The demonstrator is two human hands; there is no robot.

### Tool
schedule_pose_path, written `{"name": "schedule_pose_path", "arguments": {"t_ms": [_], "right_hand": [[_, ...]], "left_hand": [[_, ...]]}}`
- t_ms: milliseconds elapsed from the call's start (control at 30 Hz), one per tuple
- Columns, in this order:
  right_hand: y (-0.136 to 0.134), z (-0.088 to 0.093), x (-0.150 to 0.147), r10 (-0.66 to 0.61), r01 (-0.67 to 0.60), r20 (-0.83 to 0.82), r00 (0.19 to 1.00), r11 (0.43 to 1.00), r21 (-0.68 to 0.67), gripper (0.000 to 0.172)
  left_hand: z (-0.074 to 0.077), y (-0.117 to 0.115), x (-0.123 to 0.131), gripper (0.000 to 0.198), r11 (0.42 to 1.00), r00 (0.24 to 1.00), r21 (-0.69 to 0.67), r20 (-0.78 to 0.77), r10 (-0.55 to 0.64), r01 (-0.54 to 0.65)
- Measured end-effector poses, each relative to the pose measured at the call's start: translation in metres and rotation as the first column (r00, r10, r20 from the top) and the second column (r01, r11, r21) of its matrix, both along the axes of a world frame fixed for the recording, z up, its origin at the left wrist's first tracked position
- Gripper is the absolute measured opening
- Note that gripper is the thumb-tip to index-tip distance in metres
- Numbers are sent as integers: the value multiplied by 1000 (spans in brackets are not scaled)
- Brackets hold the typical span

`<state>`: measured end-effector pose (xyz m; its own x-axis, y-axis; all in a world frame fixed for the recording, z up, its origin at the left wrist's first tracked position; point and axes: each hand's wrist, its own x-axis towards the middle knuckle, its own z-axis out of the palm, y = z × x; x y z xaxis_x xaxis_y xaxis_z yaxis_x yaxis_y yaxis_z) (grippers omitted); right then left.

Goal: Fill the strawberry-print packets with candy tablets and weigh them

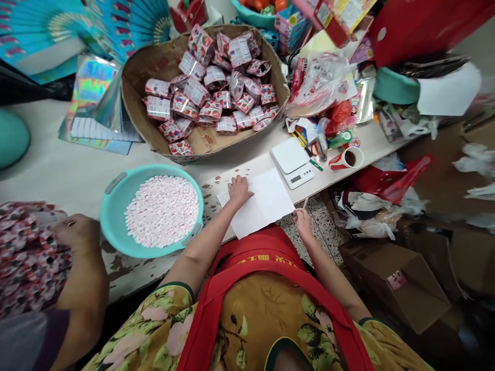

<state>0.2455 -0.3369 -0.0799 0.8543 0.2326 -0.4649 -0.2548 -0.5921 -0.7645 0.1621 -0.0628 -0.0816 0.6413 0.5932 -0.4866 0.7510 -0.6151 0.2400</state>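
Note:
A white sheet of paper (266,198) lies at the table's front edge, with a crease running across it. My left hand (240,191) rests on its left part, fingers stretched out and pressing on it. At the right corner of the paper, just past the table edge, my right hand (302,224) is closed around a thin pale stick (306,203), whose exact kind I cannot make out. The stick points upward out of the fist. Behind the paper stands a white digital scale (291,157) with nothing on its plate.
A turquoise basin (112,216) holds many pale pink candies (162,211). Behind it, a cardboard box (143,77) contains small red-and-white packets (211,111). A paper cup (351,157) of dark drink stands right. At left, another person's hand (77,232) touches patterned packaging (31,257).

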Motion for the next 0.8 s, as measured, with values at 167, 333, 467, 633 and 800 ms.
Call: {"name": "schedule_pose_path", "arguments": {"t_ms": [167,333,467,633,800], "right_hand": [[-14,5,-2,11,-7,110,994,999,-39,35],[-10,36,24,134,-137,340,931,990,-17,66],[4,64,57,316,-353,416,853,936,13,71],[29,99,94,607,-658,280,744,737,153,27],[62,131,179,475,-547,312,823,810,211,33]], "left_hand": [[15,2,-15,21,994,996,-69,-22,-90,89],[62,8,-55,21,955,929,-62,257,-266,290],[98,11,-59,25,910,794,43,474,-381,412],[144,13,-29,17,875,660,366,577,-482,319],[181,16,7,36,736,585,620,714,-384,-274]]}}
